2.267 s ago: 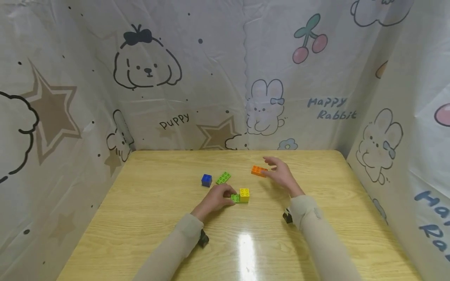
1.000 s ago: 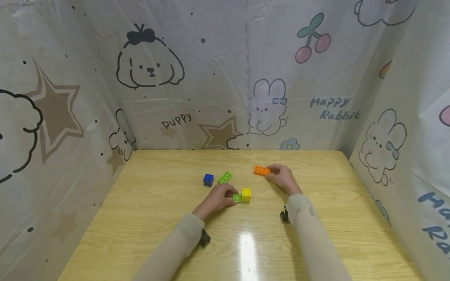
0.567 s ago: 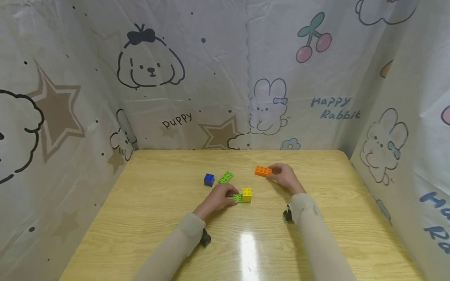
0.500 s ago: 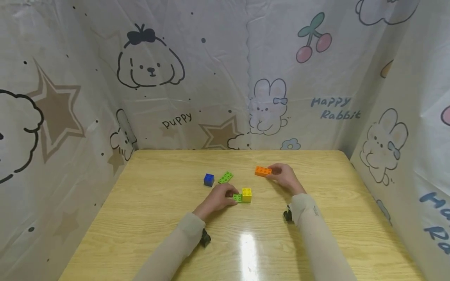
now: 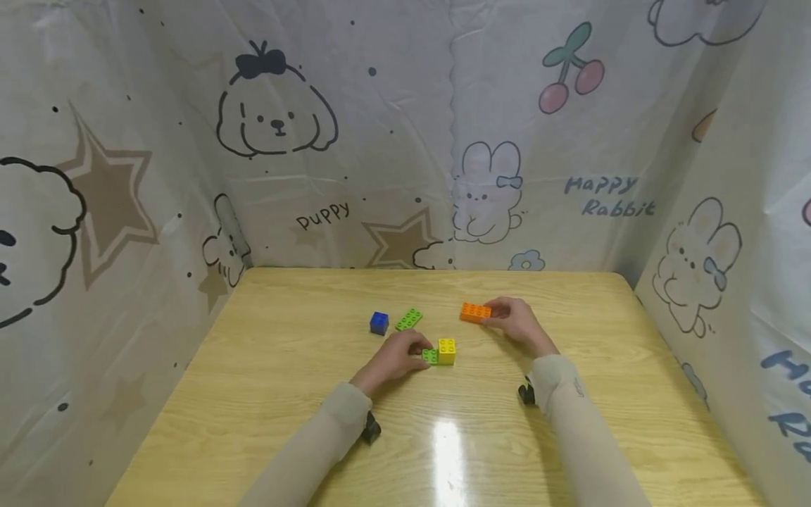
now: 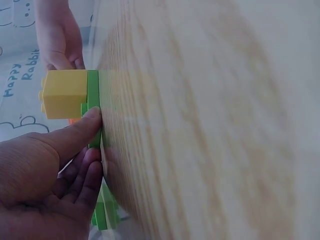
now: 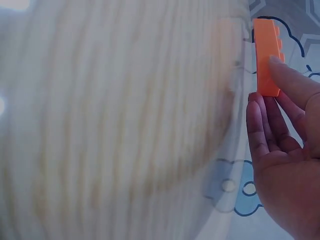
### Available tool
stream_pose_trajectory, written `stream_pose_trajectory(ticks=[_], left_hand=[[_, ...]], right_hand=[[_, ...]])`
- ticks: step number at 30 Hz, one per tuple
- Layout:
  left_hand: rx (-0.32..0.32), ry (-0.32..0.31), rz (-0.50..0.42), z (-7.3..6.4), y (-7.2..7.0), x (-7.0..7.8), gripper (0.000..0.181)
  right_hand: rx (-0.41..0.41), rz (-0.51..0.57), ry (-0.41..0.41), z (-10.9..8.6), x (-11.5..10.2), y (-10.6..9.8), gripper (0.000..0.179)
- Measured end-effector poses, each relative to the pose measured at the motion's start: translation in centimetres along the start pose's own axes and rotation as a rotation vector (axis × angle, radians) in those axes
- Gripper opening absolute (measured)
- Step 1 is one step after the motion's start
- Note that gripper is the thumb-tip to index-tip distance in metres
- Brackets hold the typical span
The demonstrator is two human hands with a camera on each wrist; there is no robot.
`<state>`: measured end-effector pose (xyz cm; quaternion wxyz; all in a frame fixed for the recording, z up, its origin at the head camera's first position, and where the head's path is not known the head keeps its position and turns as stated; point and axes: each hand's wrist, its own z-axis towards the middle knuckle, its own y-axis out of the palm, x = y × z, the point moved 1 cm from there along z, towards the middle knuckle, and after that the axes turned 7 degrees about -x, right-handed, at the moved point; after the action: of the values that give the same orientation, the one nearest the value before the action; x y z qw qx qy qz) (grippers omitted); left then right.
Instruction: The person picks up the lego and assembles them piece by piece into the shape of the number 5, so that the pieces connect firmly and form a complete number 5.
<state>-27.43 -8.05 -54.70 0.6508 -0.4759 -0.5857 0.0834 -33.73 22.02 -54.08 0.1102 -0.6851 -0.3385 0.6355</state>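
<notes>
In the head view my left hand (image 5: 394, 355) pinches the left end of a green plate (image 5: 429, 356) between thumb and fingers. A square yellow brick (image 5: 446, 350) sits on that plate's right end; the left wrist view shows the yellow brick (image 6: 65, 94) on the plate edge-on, close against the table. Farther back and to the right, my right hand (image 5: 516, 322) grips an orange brick (image 5: 474, 313) by its right end. Seen from the right wrist, the thumb lies on the studded side of the orange brick (image 7: 266, 50) and fingertips are at its near end.
A dark blue brick (image 5: 379, 323) stands just beyond the left hand, with a second green plate (image 5: 409, 319) lying slantwise beside it. The wooden table (image 5: 285, 422) ends at printed curtains (image 5: 393, 105) behind and on both sides.
My right hand, spread beside the orange brick at first, has closed on its right end. The brick has lately shifted slightly toward me. My left hand keeps its hold on the green plate.
</notes>
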Motion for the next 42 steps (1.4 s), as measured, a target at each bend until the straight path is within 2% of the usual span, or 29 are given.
stream_pose_trajectory(ticks=[14,27,42], left_hand=[[-0.006,-0.004,-0.011,0.0,-0.2,0.1,0.030],[-0.001,0.024,-0.007,-0.1,-0.2,-0.1,0.029],[-0.004,0.024,-0.019,-0.1,-0.2,-0.3,0.031]], right_hand=[[-0.007,-0.035,-0.078,-1.4,-2.0,0.1,0.040],[-0.019,-0.022,-0.154,-2.2,-4.4,0.7,0.039],[-0.021,-0.021,-0.177,-2.9,-4.7,1.4,0.040]])
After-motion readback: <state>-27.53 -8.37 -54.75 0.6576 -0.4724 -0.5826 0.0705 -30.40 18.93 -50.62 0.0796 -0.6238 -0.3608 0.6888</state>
